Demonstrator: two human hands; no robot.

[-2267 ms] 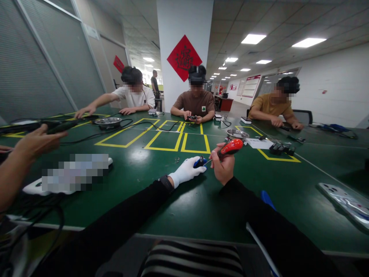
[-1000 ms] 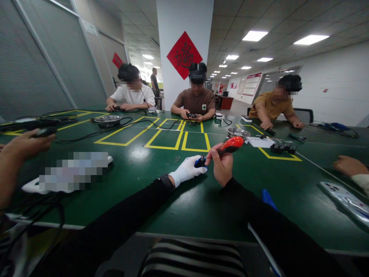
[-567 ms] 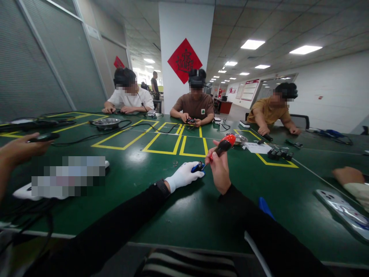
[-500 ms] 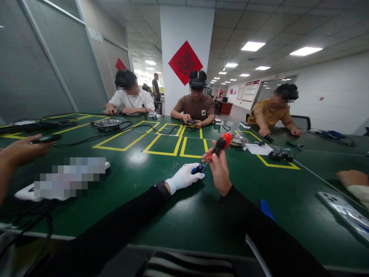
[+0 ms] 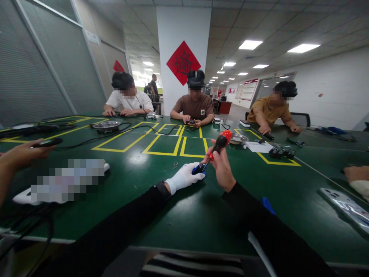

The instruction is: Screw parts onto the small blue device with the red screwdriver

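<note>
My left hand [image 5: 186,177], in a white glove with blue fingertips, rests low over the green table. Its fingers are closed around a small black part [image 5: 198,168], mostly hidden by the glove. My right hand [image 5: 223,169] is bare and grips a screwdriver [image 5: 221,143] by its red and black handle. The screwdriver is tilted, its shaft running down to the left toward the black part. Whether the tip sits in a screw is too small to make out.
Tiny metal pieces [image 5: 175,165] lie left of my gloved hand. Metal bowls [image 5: 106,126], black blocks [image 5: 281,152] on paper, a phone [image 5: 346,209] and a white device [image 5: 62,184] are on the table [image 5: 138,227]. Co-workers sit opposite; other people's hands show at both sides.
My view has shifted slightly. The screwdriver and my right hand keep nearly the same pose, and my left hand still holds the black part.
</note>
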